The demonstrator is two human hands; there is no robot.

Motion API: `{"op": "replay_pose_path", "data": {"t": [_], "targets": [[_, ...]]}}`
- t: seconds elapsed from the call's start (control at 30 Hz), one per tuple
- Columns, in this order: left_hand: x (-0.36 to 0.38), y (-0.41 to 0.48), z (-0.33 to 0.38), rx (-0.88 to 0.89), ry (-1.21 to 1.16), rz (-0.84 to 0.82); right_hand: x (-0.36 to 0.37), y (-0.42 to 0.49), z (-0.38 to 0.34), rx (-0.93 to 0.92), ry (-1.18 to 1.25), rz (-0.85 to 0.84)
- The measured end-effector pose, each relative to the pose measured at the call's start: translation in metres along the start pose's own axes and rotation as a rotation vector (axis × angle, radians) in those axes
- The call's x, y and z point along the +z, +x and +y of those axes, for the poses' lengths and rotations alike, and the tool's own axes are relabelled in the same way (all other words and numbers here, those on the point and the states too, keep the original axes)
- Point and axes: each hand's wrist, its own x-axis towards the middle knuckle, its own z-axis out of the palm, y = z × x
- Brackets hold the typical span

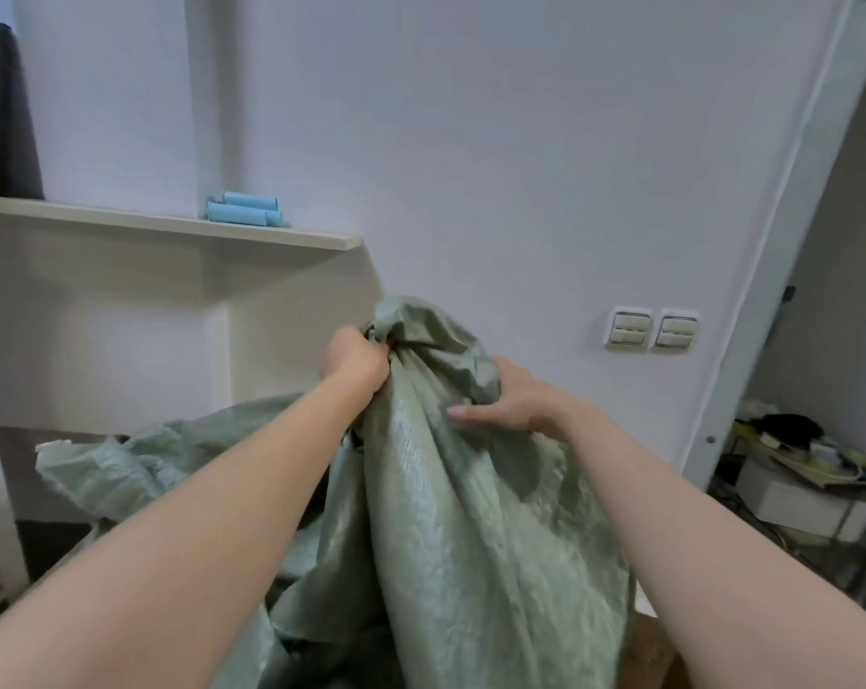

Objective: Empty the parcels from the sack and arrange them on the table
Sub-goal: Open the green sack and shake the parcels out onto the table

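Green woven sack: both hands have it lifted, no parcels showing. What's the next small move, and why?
Probably lift the bunched end higher and shake. The left hand grips that end, the right hand holds the green woven sack just below, and its frayed edge lies low at left, so contents should slide there.

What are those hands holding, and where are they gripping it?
Both hold the green sack: the left hand grips its bunched, raised end, and the right hand grips the fabric just below that.

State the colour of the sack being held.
Pale grey-green woven sack, clearest in the head view.
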Motion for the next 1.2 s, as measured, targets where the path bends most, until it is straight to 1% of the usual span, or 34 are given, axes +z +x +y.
{"op": "replay_pose_path", "data": {"t": [0.07,0.1,0.13,0.17,0.23,0.3,0.37,0.43,0.47,0.5,0.53,0.57,0.63,0.73,0.8,0.87,0.9,0.97,1.0,1.07,1.13,1.2], "targets": [[-0.003,0.002,0.007,0.035,-0.065,0.072,0.0,-0.003,-0.011,0.03,-0.075,-0.158],[-0.003,0.002,0.009,0.064,-0.101,0.078,0.004,-0.005,-0.018,0.061,-0.079,-0.215],[-0.003,0.001,0.01,0.096,-0.131,0.072,0.008,-0.006,-0.024,0.071,-0.061,-0.229],[-0.002,0.0,0.009,0.12,-0.145,0.066,0.016,-0.004,-0.029,0.082,-0.001,-0.219],[-0.003,-0.004,0.005,0.154,-0.161,0.046,0.03,-0.001,-0.04,0.133,0.196,-0.165],[-0.006,-0.005,0.002,0.159,-0.244,0.016,0.035,0.01,-0.046,0.199,0.349,-0.077],[-0.012,-0.005,0.004,0.167,-0.392,0.0,0.035,0.024,-0.052,0.199,0.611,0.055],[-0.022,-0.004,0.009,0.244,-0.502,0.031,0.029,0.036,-0.061,0.139,1.097,0.225],[-0.027,-0.004,0.012,0.305,-0.509,0.06,0.024,0.038,-0.066,0.085,1.319,0.305],[-0.031,-0.004,0.014,0.362,-0.473,0.081,0.019,0.04,-0.068,0.035,1.453,0.373],[-0.033,-0.003,0.015,0.381,-0.39,0.082,0.014,0.04,-0.069,0.0,1.487,0.413],[-0.034,-0.002,0.014,0.348,-0.265,0.042,0.009,0.039,-0.069,-0.014,1.444,0.44],[-0.032,-0.002,0.009,0.206,-0.002,-0.134,0.008,0.041,-0.062,0.011,1.368,0.499],[-0.015,-0.003,-0.018,0.107,0.328,-0.369,0.01,0.034,-0.047,0.105,1.503,0.554],[0.005,-0.01,-0.046,0.051,0.564,-0.469,0.015,0.029,-0.03,0.118,1.55,0.533],[0.024,-0.023,-0.073,-0.03,0.762,-0.465,0.026,0.024,-0.011,0.062,1.469,0.368],[0.031,-0.028,-0.085,-0.028,0.821,-0.442,0.034,0.02,-0.002,0.037,1.363,0.241],[0.038,-0.029,-0.097,0.081,0.807,-0.39,0.044,0.007,0.015,0.03,1.019,-0.008],[0.04,-0.029,-0.098,0.106,0.736,-0.366,0.049,0.004,0.026,0.031,0.795,-0.117],[0.045,-0.029,-0.087,0.071,0.506,-0.337,0.057,-0.008,0.033,0.045,0.385,-0.245],[0.049,-0.036,-0.066,0.031,0.189,-0.353,0.079,-0.013,0.037,0.054,0.101,-0.266],[0.051,-0.043,-0.047,0.106,0.027,-0.351,0.1,-0.005,0.038,0.137,-0.046,-0.235]]}}
